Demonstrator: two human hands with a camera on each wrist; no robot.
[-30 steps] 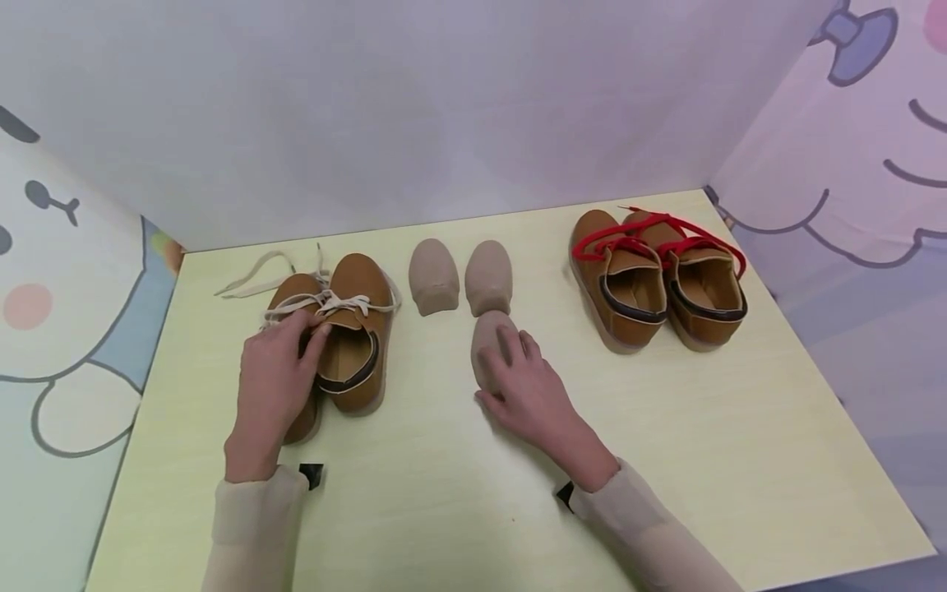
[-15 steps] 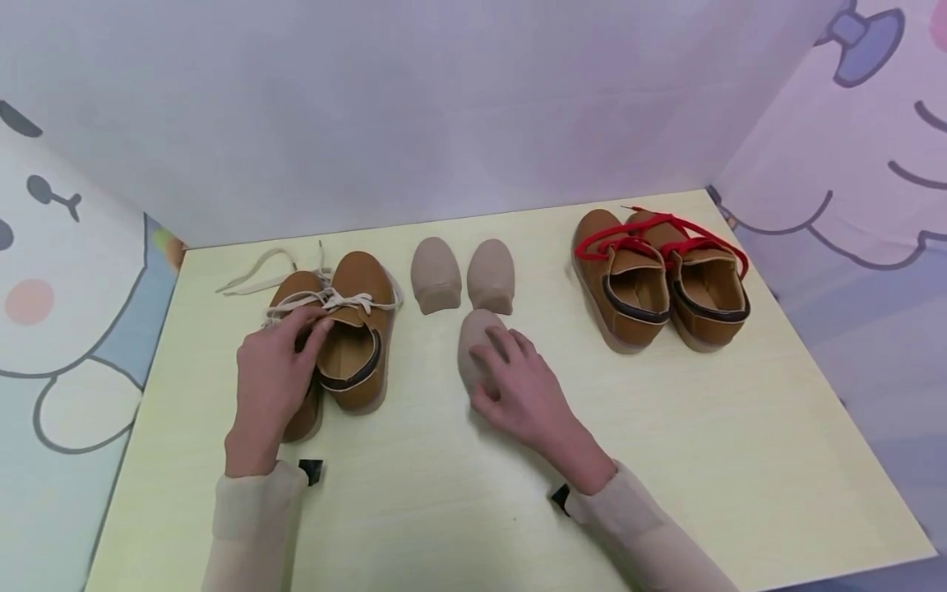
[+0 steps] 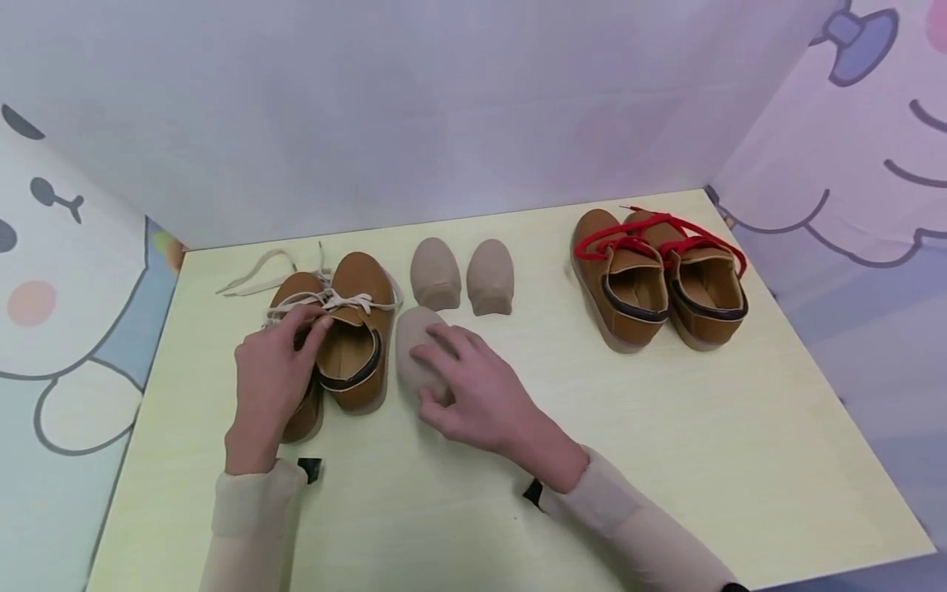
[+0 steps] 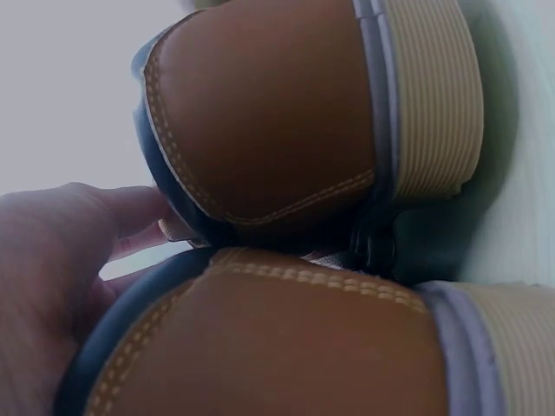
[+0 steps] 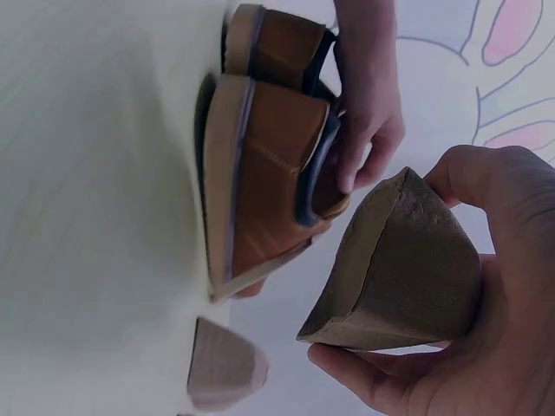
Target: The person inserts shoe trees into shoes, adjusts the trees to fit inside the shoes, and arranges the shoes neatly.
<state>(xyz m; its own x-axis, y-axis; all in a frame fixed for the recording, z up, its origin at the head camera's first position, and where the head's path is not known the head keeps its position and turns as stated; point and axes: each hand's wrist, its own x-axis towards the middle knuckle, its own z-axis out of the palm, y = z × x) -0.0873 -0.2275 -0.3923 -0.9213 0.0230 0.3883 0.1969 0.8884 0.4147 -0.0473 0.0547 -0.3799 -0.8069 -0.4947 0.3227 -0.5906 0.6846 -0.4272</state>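
My left hand [image 3: 274, 370] pinches the tongue at the opening of the right-hand brown shoe [image 3: 360, 279] with white laces. Its mate [image 3: 296, 284] stands close against it on the left, partly behind that hand. Both shoe heels [image 4: 269, 104] fill the left wrist view. Just right of this pair, my right hand [image 3: 473, 378] grips a beige, moulded shoe insert [image 3: 410, 349] between thumb and fingers, rounded toe end pointing away. In the right wrist view the insert [image 5: 416, 277] is up off the table, its hollow underside partly showing, near the shoe's opening.
Two more beige inserts [image 3: 435, 271] [image 3: 491, 275] lie side by side near the table's back edge. A second brown pair with red laces [image 3: 629, 279] stands at the back right. A loose white lace end [image 3: 259, 271] trails at the back left. A curtain [image 3: 473, 123] hangs behind.
My right hand has carried the shoe insert leftward from below the right-hand loose insert to beside the white-laced shoe. My left hand has stayed at that shoe's tongue.
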